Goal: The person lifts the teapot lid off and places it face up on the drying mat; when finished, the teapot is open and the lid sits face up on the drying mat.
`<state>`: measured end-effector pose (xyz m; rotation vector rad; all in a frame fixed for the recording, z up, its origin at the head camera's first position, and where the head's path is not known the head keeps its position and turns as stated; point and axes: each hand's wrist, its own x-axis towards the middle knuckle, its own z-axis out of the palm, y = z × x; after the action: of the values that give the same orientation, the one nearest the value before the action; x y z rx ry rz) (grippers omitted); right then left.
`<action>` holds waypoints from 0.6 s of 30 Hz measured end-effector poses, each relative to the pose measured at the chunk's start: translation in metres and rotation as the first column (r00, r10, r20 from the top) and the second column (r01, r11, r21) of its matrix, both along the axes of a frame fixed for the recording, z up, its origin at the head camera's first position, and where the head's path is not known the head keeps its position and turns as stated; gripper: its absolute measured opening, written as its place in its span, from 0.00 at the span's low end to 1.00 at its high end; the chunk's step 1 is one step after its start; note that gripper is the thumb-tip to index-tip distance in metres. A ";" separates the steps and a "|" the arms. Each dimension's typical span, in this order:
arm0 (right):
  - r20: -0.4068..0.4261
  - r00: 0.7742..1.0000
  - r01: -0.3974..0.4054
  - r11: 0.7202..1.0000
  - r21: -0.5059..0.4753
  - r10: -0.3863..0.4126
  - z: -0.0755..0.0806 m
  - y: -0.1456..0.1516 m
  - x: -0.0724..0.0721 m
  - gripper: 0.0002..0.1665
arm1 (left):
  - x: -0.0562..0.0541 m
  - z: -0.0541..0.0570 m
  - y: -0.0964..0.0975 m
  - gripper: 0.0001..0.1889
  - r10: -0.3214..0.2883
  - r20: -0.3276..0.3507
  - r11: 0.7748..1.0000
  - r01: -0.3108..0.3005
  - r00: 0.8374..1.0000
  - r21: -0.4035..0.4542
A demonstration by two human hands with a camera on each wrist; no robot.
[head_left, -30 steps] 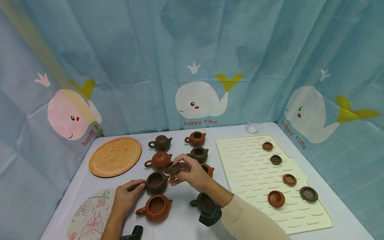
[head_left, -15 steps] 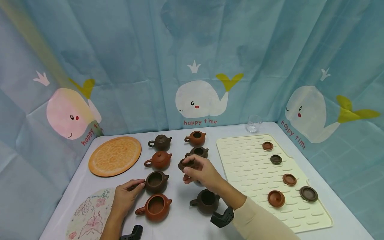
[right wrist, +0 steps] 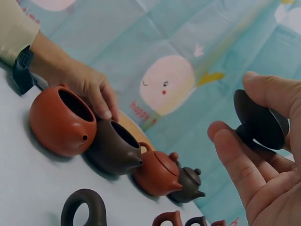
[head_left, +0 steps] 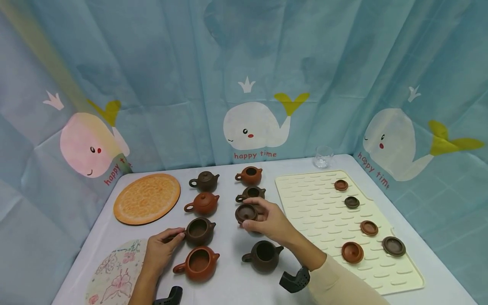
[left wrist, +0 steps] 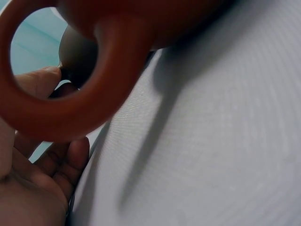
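Note:
My left hand (head_left: 162, 248) pinches the handle of a dark brown lidless teapot (head_left: 199, 232) in the left column on the table. A reddish-brown lidless teapot (head_left: 199, 263) stands just in front of it; its handle (left wrist: 124, 56) fills the near part of the left wrist view. Above the right column, my right hand (head_left: 270, 221) holds a dark brown teapot lid (head_left: 245, 214) between thumb and fingers. Seen from the right wrist, the lid (right wrist: 258, 117) is tilted, clear of every pot. A teapot beneath that hand is almost wholly hidden.
Two lidded teapots, dark (head_left: 204, 182) and reddish (head_left: 203, 204), stand further back. The right column shows lidless pots, orange (head_left: 249, 176), dark (head_left: 254, 193) and dark (head_left: 264, 256). Several lids lie on a cream mat (head_left: 305, 220). A glass (head_left: 323, 157) stands behind it; round mats lie left.
My right hand has carried the lid rightward, away from the dark brown teapot, and turned it. The near dark teapot on the right is uncovered to view. My left hand stays on the handle.

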<state>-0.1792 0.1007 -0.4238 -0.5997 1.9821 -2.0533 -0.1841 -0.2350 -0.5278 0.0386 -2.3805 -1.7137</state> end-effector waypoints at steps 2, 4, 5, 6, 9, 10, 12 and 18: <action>-0.017 1.000 0.015 1.000 0.020 -0.015 0.001 0.003 0.001 0.34 | 0.000 0.000 -0.001 0.09 0.001 -0.002 1.000 -0.001 1.000 0.002; -0.033 0.999 0.025 0.999 0.034 -0.024 0.003 0.006 0.004 0.34 | 0.000 -0.001 -0.001 0.09 0.004 0.001 1.000 -0.004 1.000 0.002; -0.033 0.999 0.026 0.999 0.037 -0.025 0.005 0.007 0.005 0.34 | 0.000 -0.001 -0.001 0.09 0.006 0.004 1.000 -0.006 1.000 0.000; -0.036 0.999 0.026 0.999 0.033 -0.025 0.006 0.009 0.006 0.33 | 0.000 -0.001 -0.001 0.09 0.005 0.004 1.000 -0.005 1.000 0.002; -0.057 0.998 0.024 0.999 0.039 -0.021 0.008 0.016 0.009 0.33 | 0.001 0.000 0.000 0.10 0.005 0.006 1.000 -0.005 1.000 0.003; -0.063 0.998 0.025 0.999 0.041 -0.022 0.009 0.018 0.010 0.34 | 0.001 0.000 -0.001 0.10 0.003 0.007 1.000 -0.003 1.000 0.005; -0.082 0.996 0.031 0.999 0.043 -0.027 0.010 0.024 0.011 0.34 | 0.001 0.001 0.000 0.10 -0.004 0.008 1.000 0.004 1.000 0.004; -0.183 0.980 0.099 0.989 0.106 -0.079 0.013 0.043 0.015 0.33 | 0.002 0.002 0.000 0.10 -0.005 0.019 1.000 0.005 1.000 -0.003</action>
<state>-0.1637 0.1435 -0.4110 -0.7045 2.2489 -1.9804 -0.1824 -0.2352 -0.5254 0.0491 -2.3989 -1.7191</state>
